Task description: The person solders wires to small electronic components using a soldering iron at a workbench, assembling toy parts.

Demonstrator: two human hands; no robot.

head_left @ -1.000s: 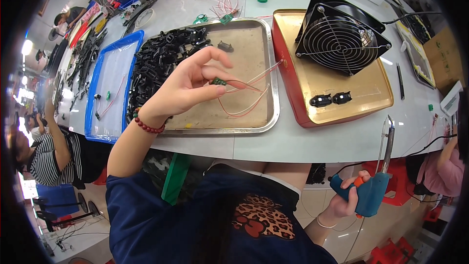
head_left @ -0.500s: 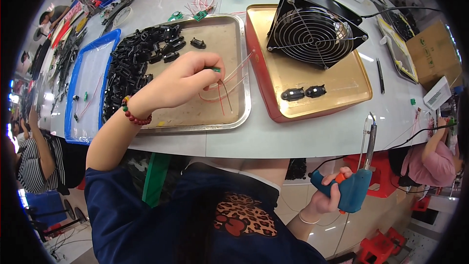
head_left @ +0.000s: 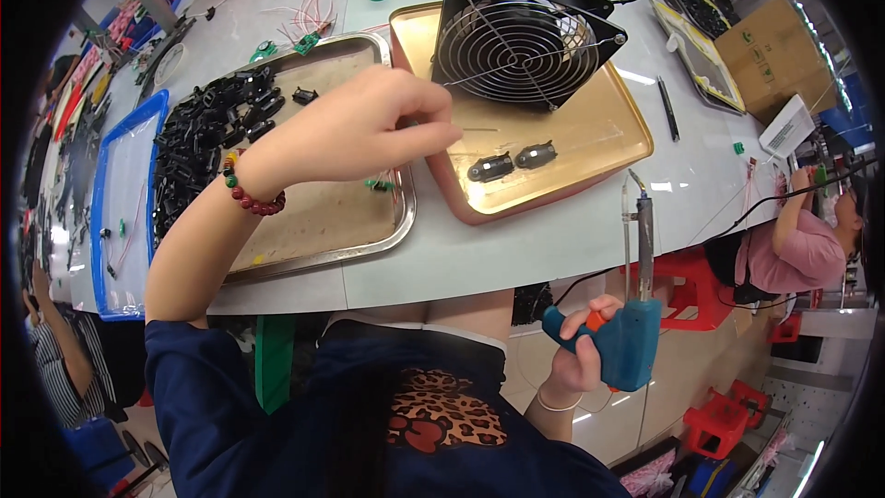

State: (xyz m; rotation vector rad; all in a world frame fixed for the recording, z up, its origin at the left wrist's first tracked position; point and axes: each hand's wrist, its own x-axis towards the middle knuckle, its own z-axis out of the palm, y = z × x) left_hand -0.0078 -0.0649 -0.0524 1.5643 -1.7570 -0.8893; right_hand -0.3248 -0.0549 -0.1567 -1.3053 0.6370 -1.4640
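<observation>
My left hand (head_left: 369, 124) reaches over the metal tray's right side toward the gold tin. Its fingers are curled, thumb and forefinger toward the tin; what they hold, if anything, is hidden. Below its wrist a small green part (head_left: 379, 185) lies in the metal tray (head_left: 403, 221). My right hand (head_left: 579, 350) grips a blue soldering gun (head_left: 632, 346) with an orange trigger, its tip pointing up beyond the table's front edge. Two black plastic housings (head_left: 490, 167) lie side by side on the gold tin (head_left: 581, 171), right of my left hand.
A black fan (head_left: 521, 55) stands on the tin. Many black housings (head_left: 207, 124) fill the tray's left part, beside a blue-rimmed tray (head_left: 103, 240). Wired green boards (head_left: 307, 42) lie behind. A pen (head_left: 667, 109) and cardboard box (head_left: 774, 51) are at right; a person (head_left: 797, 249) sits there.
My left hand has moved right relative to the tray, toward the tin. The green part with wires it held now lies in the tray. The soldering gun stays in my right hand.
</observation>
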